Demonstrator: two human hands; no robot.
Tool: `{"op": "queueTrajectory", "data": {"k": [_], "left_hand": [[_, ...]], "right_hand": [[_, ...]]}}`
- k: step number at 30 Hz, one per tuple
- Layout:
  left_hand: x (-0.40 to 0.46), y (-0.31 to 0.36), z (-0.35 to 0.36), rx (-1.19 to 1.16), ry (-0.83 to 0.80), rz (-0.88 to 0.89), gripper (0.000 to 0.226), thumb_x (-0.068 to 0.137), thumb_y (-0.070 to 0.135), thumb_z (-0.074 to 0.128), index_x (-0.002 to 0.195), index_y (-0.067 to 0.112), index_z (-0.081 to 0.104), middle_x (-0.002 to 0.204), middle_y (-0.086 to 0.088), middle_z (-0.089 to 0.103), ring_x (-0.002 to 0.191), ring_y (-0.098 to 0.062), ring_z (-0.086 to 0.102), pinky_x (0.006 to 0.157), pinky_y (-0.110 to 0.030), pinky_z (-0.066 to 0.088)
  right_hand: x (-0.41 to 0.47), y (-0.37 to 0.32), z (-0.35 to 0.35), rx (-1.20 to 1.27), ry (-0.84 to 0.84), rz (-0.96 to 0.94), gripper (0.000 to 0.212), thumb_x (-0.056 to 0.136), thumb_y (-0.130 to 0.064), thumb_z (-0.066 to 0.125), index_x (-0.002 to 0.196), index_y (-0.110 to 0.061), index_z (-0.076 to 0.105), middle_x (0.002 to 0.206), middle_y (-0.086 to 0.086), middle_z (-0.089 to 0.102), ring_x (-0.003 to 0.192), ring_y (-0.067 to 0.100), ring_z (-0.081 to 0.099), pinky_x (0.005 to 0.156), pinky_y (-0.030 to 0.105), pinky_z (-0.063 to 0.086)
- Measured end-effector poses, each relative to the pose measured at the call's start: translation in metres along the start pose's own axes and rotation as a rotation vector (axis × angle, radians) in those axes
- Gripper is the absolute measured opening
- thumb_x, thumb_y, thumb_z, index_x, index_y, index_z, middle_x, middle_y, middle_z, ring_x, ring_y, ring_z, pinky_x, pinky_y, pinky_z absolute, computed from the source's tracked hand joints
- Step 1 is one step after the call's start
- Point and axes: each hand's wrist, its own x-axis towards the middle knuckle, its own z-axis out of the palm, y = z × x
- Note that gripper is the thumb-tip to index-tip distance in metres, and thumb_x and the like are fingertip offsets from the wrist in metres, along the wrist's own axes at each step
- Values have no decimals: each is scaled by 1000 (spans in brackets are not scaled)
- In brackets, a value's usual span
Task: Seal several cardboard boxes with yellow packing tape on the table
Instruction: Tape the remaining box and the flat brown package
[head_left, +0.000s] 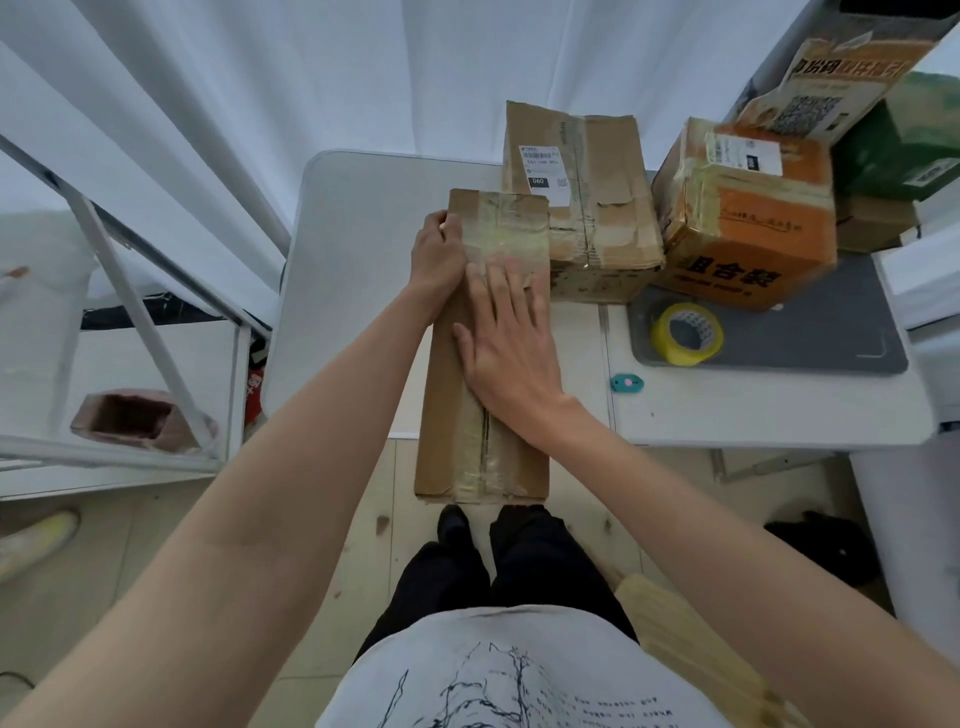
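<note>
A long narrow cardboard box (457, 415) lies lengthwise on the white table (358, 249), its near end hanging over the table's front edge. Tape runs along its middle seam and across its far end. My right hand (506, 340) lies flat on the box top, fingers straight, pressing the tape near the seam. My left hand (439, 254) holds the box's left edge near the far end, fingers curled over it. The yellow tape roll (687, 333) sits to the right on a grey mat (810, 332).
A worn brown box with a shipping label (579, 192) stands behind the long box. An orange printed box (748, 223) stands on the mat, with green and printed boxes stacked at far right. A small teal cutter (627, 383) lies on the table. A white rack stands at left.
</note>
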Motion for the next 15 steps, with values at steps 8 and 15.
{"op": "queueTrajectory", "data": {"k": [8, 15], "left_hand": [[-3, -1, -2, 5, -14, 1, 43, 108, 38, 32, 140, 15, 49, 134, -7, 57, 122, -22, 53, 108, -40, 42], [-8, 2, -3, -1, -31, -21, 45, 108, 41, 30, 142, 18, 48, 136, -7, 55, 123, -22, 52, 107, -38, 41]], "right_hand": [[-76, -21, -12, 34, -106, -83, 77, 103, -63, 19, 162, -13, 18, 169, 13, 11, 157, 28, 1, 126, 51, 5], [-117, -24, -13, -109, -148, -288, 101, 89, -84, 30, 163, -17, 13, 169, 18, 5, 156, 39, 3, 122, 60, 12]]}}
